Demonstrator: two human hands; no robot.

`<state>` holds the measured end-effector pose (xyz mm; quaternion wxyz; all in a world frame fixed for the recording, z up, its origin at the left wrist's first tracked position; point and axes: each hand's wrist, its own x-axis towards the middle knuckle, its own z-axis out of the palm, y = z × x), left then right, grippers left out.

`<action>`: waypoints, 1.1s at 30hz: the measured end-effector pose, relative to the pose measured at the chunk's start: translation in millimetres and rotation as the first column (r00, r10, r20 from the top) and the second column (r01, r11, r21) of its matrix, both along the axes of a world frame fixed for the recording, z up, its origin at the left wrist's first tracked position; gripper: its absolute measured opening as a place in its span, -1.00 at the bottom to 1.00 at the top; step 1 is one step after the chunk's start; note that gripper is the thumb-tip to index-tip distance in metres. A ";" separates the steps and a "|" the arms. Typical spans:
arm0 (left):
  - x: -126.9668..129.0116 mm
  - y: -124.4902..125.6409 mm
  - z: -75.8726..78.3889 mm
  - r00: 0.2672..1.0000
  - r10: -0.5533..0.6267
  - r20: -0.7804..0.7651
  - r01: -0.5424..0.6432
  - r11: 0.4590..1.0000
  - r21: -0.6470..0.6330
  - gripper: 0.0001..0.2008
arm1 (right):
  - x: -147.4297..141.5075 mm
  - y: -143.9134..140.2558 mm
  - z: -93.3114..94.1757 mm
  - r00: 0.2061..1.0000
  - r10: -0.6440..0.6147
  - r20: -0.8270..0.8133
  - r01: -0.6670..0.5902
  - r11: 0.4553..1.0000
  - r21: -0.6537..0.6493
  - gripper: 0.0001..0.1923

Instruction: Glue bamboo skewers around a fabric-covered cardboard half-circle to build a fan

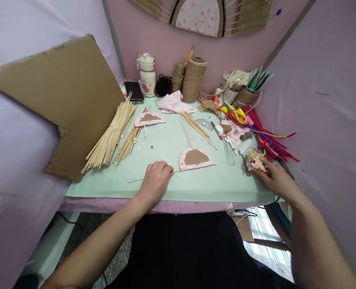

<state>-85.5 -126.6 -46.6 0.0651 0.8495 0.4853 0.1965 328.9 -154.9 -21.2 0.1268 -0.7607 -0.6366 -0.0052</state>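
Note:
My left hand (157, 176) is closed around a thin wooden stick (135, 180) near the table's front. The stick's other end reaches the lower left corner of a half-round cardboard piece (196, 157), edged with pink spotted cloth. Thin sticks (187, 136) extend from that piece's upper edge toward the back. At the right, the fingers of my right hand (275, 178) are wrapped around a multicoloured patterned object (256, 162); its kind is not clear, as the hand partly covers it. A second cloth-edged half-round (149, 119) lies farther back.
A large cardboard sheet (75, 88) and a stick bundle (111, 132) are at left. Behind stand a bottle (147, 76) and twine spools (194, 80). Scissors (238, 115), a ruler (228, 150) and pipe cleaners (269, 140) lie at right.

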 end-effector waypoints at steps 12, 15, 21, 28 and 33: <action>1.1 -0.5 -0.5 1.000 -0.001 -0.026 0.002 1.000 0.014 -0.81 | -148.2 -41.8 30.0 0.721 0.189 -0.667 -0.329 0.940 -0.090 -0.57; 1.1 -0.6 -1.0 0.999 -0.002 -0.034 0.003 1.000 0.020 -0.81 | -172.0 -42.0 22.2 0.704 0.259 -0.662 -0.400 0.914 -0.068 -0.68; 0.0 -1.5 -3.7 0.999 -0.011 -0.031 0.012 0.999 0.041 -0.81 | -180.6 -47.0 10.4 0.713 0.320 -0.624 -0.473 0.876 -0.091 -0.86; -2.5 -3.6 -5.3 0.999 -0.018 -0.031 0.020 0.997 0.071 -0.81 | -182.2 -46.8 3.4 0.722 0.324 -0.611 -0.468 0.880 -0.086 -0.85; -10.4 -10.7 -0.6 0.999 0.009 -0.036 -0.006 0.996 0.089 -0.82 | -182.8 -46.8 1.9 0.700 0.314 -0.641 -0.472 0.878 -0.085 -0.80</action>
